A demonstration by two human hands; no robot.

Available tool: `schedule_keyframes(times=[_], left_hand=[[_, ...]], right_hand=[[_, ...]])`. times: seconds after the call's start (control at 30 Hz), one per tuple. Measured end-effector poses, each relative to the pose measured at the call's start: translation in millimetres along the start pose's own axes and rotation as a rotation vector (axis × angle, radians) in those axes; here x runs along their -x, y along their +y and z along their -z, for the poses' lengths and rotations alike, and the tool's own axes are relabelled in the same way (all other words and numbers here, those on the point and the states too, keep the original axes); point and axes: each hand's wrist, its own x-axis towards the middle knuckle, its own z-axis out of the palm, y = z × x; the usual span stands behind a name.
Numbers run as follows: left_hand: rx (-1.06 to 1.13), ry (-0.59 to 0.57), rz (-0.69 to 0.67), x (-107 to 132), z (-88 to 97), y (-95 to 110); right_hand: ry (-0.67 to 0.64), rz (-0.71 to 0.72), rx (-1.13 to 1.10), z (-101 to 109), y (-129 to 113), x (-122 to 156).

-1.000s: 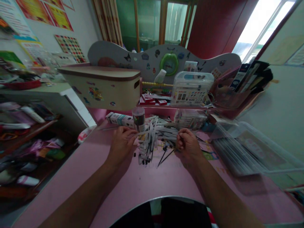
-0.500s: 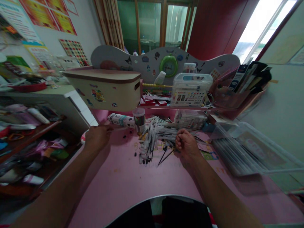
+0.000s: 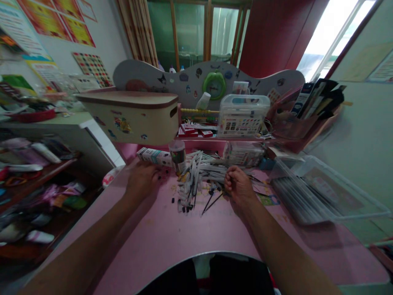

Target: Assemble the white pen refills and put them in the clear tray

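A heap of white pens (image 3: 199, 172) with black tips lies in the middle of the pink desk (image 3: 172, 233). My left hand (image 3: 143, 180) rests palm down on the desk, left of the heap, near a few small black caps (image 3: 162, 176) and a long carton (image 3: 153, 155). Its fingers are curled and mostly hidden. My right hand (image 3: 239, 186) is closed in a loose fist at the heap's right edge, pinching something thin I cannot make out. A small clear cup (image 3: 177, 153) of coloured things stands behind the heap.
A cream box with a brown lid (image 3: 132, 112) overhangs the desk at the back left. A clear marker case (image 3: 242, 116) and a smaller clear box (image 3: 244, 152) sit behind the pens. A large clear lidded bin (image 3: 319, 192) occupies the right. Cluttered shelves (image 3: 37, 172) stand to the left.
My left hand left the pen heap, swung out to the left, and has now come back part way toward the black caps. My right hand has barely moved.
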Motion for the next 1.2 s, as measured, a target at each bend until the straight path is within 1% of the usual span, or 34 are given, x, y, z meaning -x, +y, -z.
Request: schedule_keyframes(times=[0.13,0.2,0.27,0.33,0.5,0.6,0.7,0.83,0.9,1.0,1.2], left_hand=[[0.09,-0.115,-0.15,6,-13.6,61],[0.052,-0.169,-0.185,10,-21.0,85],[-0.043,-0.209,-0.181,11,-27.3,101],[-0.126,-0.228,-0.171,9,-32.3,109],[-0.206,-0.221,-0.138,4,-40.1,115],[-0.176,-0.246,-0.068,1,-41.2,117],[-0.09,-0.25,-0.01,2,-37.3,116],[0.065,-0.234,-0.06,12,-27.2,108],[0.15,-0.255,-0.047,19,-23.6,103],[0.245,-0.255,-0.041,29,-22.6,97],[0.393,-0.137,-0.044,42,-28.1,90]], right_hand=[[0.001,0.005,-0.006,0,0,-1],[0.0,0.017,-0.01,0,-1,-1],[0.005,0.03,-0.019,0,-1,0],[0.02,0.045,-0.031,0,-2,0],[0.048,0.078,-0.041,0,-1,-2],[0.07,0.107,-0.043,1,-3,-3],[0.103,0.139,-0.056,2,-5,-4],[0.179,0.202,-0.098,5,-8,-7],[0.21,0.229,-0.107,6,-8,-9],[0.239,0.255,-0.113,8,-8,-11],[0.249,0.341,-0.044,11,-9,-12]])
